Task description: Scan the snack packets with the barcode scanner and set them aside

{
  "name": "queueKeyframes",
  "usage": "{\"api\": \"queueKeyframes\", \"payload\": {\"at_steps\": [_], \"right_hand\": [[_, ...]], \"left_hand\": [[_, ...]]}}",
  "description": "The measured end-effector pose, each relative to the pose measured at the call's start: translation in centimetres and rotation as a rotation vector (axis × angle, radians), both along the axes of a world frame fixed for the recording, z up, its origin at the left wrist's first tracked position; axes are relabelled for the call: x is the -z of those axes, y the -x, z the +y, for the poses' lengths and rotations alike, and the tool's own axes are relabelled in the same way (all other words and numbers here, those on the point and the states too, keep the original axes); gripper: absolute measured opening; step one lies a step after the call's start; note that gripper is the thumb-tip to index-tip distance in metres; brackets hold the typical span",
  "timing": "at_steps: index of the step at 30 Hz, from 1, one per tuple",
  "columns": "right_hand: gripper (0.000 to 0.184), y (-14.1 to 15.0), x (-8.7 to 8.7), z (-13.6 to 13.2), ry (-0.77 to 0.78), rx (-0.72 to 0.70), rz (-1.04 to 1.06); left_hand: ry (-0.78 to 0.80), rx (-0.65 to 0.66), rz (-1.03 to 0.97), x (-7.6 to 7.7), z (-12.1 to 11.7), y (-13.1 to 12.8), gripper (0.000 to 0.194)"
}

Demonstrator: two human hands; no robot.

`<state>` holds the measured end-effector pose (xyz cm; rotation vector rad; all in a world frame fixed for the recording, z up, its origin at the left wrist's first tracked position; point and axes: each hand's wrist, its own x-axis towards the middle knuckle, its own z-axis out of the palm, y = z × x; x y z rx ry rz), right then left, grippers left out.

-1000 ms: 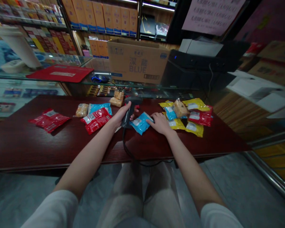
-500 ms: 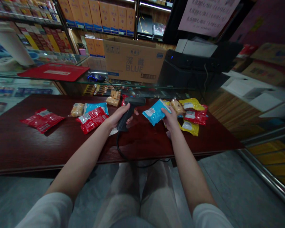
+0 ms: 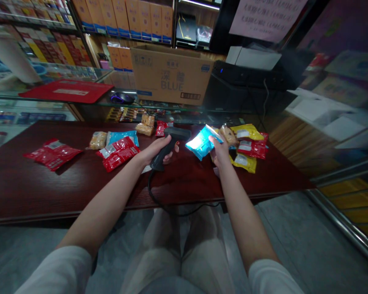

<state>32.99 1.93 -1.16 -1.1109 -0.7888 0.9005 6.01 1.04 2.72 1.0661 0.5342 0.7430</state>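
My left hand (image 3: 157, 149) is closed round the grip of a black corded barcode scanner (image 3: 171, 143), its head aimed right. My right hand (image 3: 218, 150) holds a blue snack packet (image 3: 200, 141) lifted off the dark red table (image 3: 43, 183), just in front of the scanner head; the packet's face glows bright. A pile of yellow, red and blue packets (image 3: 248, 147) lies right of my right hand. Red and blue packets (image 3: 119, 148) lie left of my left hand, and a lone red packet (image 3: 52, 153) sits further left.
Behind the table runs a glass counter with a red mat (image 3: 66, 90), a computer mouse (image 3: 122, 97), a cardboard box (image 3: 168, 75) and a black printer (image 3: 251, 79). Shelves of boxed goods line the back wall. The scanner's cable (image 3: 165, 204) hangs over the table's front edge.
My right hand picked the blue packet up from the table and raised it to the scanner head. The scanner has tilted up and its light now falls on the packet.
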Motion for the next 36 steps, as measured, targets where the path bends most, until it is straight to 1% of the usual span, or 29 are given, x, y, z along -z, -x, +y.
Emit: {"api": "queueKeyframes", "payload": {"at_steps": [4, 7, 10, 12, 13, 15, 16, 18, 19, 21, 22, 24, 25, 26, 28, 30, 31, 33, 34, 36], "right_hand": [[0.049, -0.1, 0.1, 0.1, -0.009, -0.005, -0.016], [0.052, -0.2, 0.4, 0.2, -0.020, -0.004, -0.022], [0.053, -0.4, 0.3, 0.1, -0.039, 0.016, -0.109], [0.052, -0.8, -0.2, 0.0, -0.066, 0.068, -0.197], [0.052, -1.2, -0.7, -0.1, -0.073, 0.103, -0.247], [0.049, -2.5, -2.2, -0.3, -0.065, 0.184, -0.353], [0.047, -3.3, -3.3, -0.4, -0.052, 0.220, -0.408], [0.043, -5.4, -5.7, -0.4, -0.062, 0.342, -0.530], [0.042, -6.5, -7.0, -0.4, -0.079, 0.419, -0.589], [0.040, -8.6, -9.4, -0.1, -0.094, 0.515, -0.654], [0.038, -9.5, -10.5, 0.1, -0.078, 0.525, -0.696], [0.030, -10.9, -11.8, 0.7, 0.061, 0.465, -0.800], [0.028, -11.4, -12.1, 1.0, 0.141, 0.415, -0.846], [0.030, -11.8, -12.2, 1.3, 0.216, 0.369, -0.891], [0.044, -12.2, -11.8, 1.9, 0.321, 0.326, -0.985], [0.059, -12.2, -11.1, 2.0, 0.381, 0.348, -1.106], [0.060, -12.1, -10.8, 2.0, 0.405, 0.376, -1.176], [0.056, -11.5, -10.4, 1.5, 0.417, 0.449, -1.308], [0.052, -11.0, -10.4, 1.1, 0.396, 0.490, -1.364], [0.044, -9.7, -10.8, 0.3, 0.296, 0.570, -1.439]], "left_hand": [[-0.012, 0.005, -0.008, -0.2, -0.3, -0.5, 0.052], [-0.019, -0.006, 0.018, -0.2, -0.4, -0.4, 0.052], [-0.035, -0.024, 0.074, -0.2, -0.2, 0.1, 0.052], [-0.055, -0.051, 0.108, -0.3, 0.1, 0.7, 0.054], [-0.068, -0.087, 0.115, -0.5, 0.3, 1.1, 0.055], [-0.092, -0.208, 0.120, -0.9, 0.8, 2.0, 0.055], [-0.100, -0.281, 0.123, -1.3, 1.0, 2.5, 0.054], [-0.112, -0.413, 0.139, -2.0, 1.3, 3.6, 0.050], [-0.117, -0.469, 0.155, -2.4, 1.4, 4.2, 0.047], [-0.117, -0.558, 0.200, -3.0, 1.6, 5.2, 0.040], [-0.109, -0.588, 0.228, -3.2, 1.6, 5.6, 0.036], [-0.070, -0.621, 0.281, -3.3, 1.7, 6.1, 0.032], [-0.043, -0.621, 0.300, -3.2, 1.8, 6.3, 0.030], [-0.016, -0.612, 0.311, -3.1, 1.8, 6.3, 0.030], [0.024, -0.582, 0.316, -2.6, 2.0, 6.1, 0.030], [0.041, -0.559, 0.310, -2.0, 2.3, 5.9, 0.032], [0.042, -0.553, 0.302, -1.7, 2.5, 5.8, 0.034], [0.038, -0.531, 0.287, -1.0, 2.8, 5.7, 0.036], [0.037, -0.517, 0.282, -0.7, 3.0, 5.6, 0.036], [0.041, -0.492, 0.276, -0.4, 3.2, 5.5, 0.038]]}}
